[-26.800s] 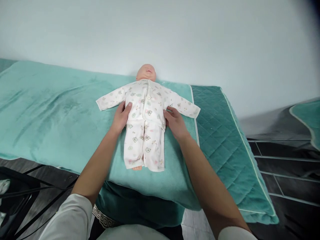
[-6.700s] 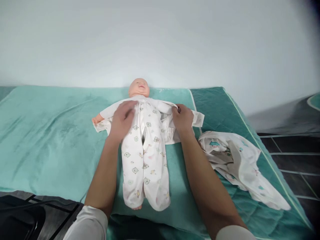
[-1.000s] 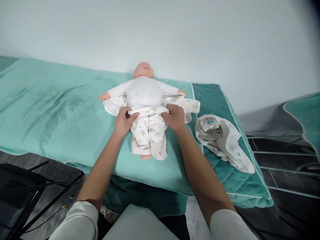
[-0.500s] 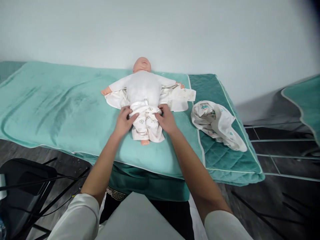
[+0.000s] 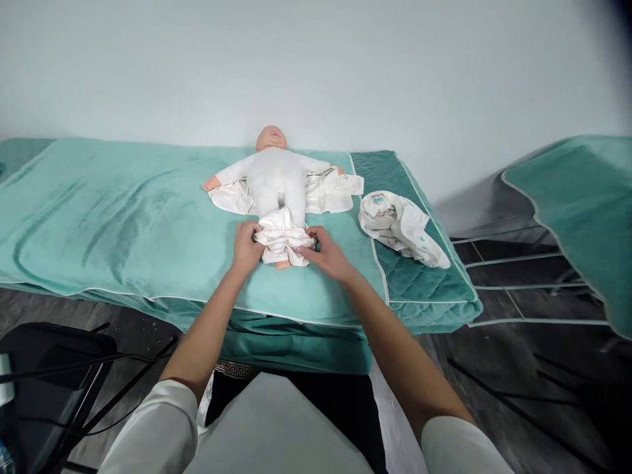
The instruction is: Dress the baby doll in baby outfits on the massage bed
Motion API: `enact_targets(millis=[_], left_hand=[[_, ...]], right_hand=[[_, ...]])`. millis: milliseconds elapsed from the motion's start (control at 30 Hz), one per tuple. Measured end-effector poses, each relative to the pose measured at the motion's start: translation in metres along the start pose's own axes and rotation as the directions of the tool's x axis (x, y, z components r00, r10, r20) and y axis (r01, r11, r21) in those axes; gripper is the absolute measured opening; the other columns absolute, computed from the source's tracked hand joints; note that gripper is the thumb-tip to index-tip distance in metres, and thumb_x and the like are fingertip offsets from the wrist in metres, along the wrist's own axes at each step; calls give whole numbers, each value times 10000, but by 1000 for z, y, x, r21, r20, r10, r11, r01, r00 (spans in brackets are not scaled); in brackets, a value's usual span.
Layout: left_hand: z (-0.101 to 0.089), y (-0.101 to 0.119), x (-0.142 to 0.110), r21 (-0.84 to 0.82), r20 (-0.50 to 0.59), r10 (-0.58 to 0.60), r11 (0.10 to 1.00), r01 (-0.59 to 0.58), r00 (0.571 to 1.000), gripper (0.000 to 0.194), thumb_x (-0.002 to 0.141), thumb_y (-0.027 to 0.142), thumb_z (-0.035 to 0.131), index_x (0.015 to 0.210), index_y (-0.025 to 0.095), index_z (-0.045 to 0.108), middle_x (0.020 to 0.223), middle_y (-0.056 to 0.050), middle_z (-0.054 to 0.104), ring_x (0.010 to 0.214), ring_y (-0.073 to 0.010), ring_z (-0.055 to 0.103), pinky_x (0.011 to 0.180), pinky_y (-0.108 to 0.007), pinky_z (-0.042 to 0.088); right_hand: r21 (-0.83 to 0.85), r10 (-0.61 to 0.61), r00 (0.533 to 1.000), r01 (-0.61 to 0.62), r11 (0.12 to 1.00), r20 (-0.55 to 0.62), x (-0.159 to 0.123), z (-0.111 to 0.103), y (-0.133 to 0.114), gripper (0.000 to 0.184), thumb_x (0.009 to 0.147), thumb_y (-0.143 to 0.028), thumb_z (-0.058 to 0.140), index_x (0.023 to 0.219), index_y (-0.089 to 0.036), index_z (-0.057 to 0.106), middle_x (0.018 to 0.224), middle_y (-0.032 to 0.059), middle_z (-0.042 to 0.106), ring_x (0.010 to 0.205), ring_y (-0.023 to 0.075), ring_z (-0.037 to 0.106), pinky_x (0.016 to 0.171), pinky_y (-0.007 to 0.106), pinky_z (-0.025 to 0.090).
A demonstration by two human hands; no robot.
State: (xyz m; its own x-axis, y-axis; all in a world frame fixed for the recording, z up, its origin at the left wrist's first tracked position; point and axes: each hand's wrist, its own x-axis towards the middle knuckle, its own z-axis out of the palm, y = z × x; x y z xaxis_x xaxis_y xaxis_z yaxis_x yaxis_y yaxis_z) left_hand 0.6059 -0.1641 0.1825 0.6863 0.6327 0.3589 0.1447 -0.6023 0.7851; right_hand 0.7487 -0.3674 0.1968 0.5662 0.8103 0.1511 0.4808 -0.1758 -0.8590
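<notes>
A baby doll [image 5: 276,174] with a white cloth body lies on its back, head toward the wall and arms spread. Bunched around its lower legs are white patterned baby pants [image 5: 284,237]. My left hand [image 5: 247,245] is closed on the left side of the pants' waistband, and my right hand [image 5: 326,251] grips the right side. One foot [image 5: 282,265] of the doll pokes out below the pants. Beneath the doll's torso and arms lies a spread white baby top [image 5: 333,192].
A crumpled white printed garment [image 5: 402,227] rests on the darker quilted end of the bed [image 5: 148,224]. Behind the bed rises a pale wall. At lower left stands a black folding chair [image 5: 54,368]; another green-covered bed [image 5: 577,197] with a metal frame is at right.
Both hands have drawn the pants down from the doll's hips to its lower legs, baring the crotch and thighs. The camera view has shifted slightly.
</notes>
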Motion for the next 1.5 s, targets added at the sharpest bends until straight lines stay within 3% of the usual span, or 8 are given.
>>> enact_targets(millis=[133, 300, 467, 767, 900, 1000, 1200, 1500], left_hand=[[-11, 5, -6, -36, 95, -38, 998, 42, 995, 377, 784, 215, 656, 1156, 219, 590, 976, -35, 654, 929, -206, 580, 853, -312, 456], [-40, 29, -12, 165, 344, -90, 986, 34, 935, 79, 828, 286, 607, 840, 208, 607, 793, -23, 643, 747, -194, 538, 693, -294, 372], [-75, 58, -20, 134, 609, -106, 991, 30, 786, 329, 862, 497, 605, 716, 204, 570, 700, 9, 592, 703, -180, 509, 632, -282, 336], [-121, 100, -26, 110, 797, -142, 990, 89, 587, 439, 864, 628, 599, 872, 210, 732, 845, -18, 710, 774, -204, 589, 646, -273, 408], [-148, 115, -18, 125, 740, -73, 992, -30, 668, 386, 857, 610, 637, 829, 230, 696, 801, -5, 674, 724, -193, 572, 622, -278, 378], [-166, 125, -11, 252, 660, -21, 948, -196, 751, 375, 837, 610, 685, 765, 244, 647, 682, 1, 611, 603, -181, 502, 599, -297, 303], [-185, 167, 9, 442, 593, 99, 790, -426, 799, 534, 845, 706, 656, 653, 217, 562, 533, 2, 481, 565, -188, 498, 708, -320, 316], [-190, 202, 28, 590, 468, 226, 640, -492, 855, 591, 944, 712, 471, 680, 201, 609, 582, -21, 536, 787, -241, 629, 890, -387, 405]], right_hand=[[-65, -132, 985, 139, 988, 111, -12, -1, -1, 946, 636, -578, 885, 1393, -224, 441, 1437, 152, 490, 1360, 337, 482, 1164, 477, 399], [-231, 8, 999, 1, 973, 41, -14, -1, -22, 655, 732, -500, 818, 1230, -206, 511, 1235, 121, 635, 1126, 331, 620, 976, 462, 478], [-365, 118, 993, -99, 926, 30, -23, -10, -51, 453, 710, -389, 811, 1021, -232, 522, 948, 35, 667, 795, 233, 593, 698, 320, 410], [-108, 139, 895, -102, 989, 423, -43, -47, -113, 408, 701, -467, 821, 940, -219, 604, 873, -4, 595, 749, 158, 496, 644, 277, 381], [101, -13, 868, -42, 994, 496, -40, -59, -141, 448, 849, -636, 691, 972, -210, 623, 843, 6, 595, 734, 146, 491, 650, 282, 395], [-55, -24, 910, 51, 997, 414, -27, -63, -154, 451, 915, -652, 610, 892, -207, 674, 795, 20, 629, 710, 153, 513, 654, 297, 372], [-486, -216, 938, 328, 810, 272, 8, -78, -191, 323, 907, -501, 701, 774, -207, 700, 782, 25, 674, 723, 164, 542, 677, 307, 336], [-225, -462, 886, 441, 869, -46, 19, -90, -253, 311, 936, -445, 712, 776, -187, 647, 729, -14, 588, 699, 123, 528, 686, 296, 423]])
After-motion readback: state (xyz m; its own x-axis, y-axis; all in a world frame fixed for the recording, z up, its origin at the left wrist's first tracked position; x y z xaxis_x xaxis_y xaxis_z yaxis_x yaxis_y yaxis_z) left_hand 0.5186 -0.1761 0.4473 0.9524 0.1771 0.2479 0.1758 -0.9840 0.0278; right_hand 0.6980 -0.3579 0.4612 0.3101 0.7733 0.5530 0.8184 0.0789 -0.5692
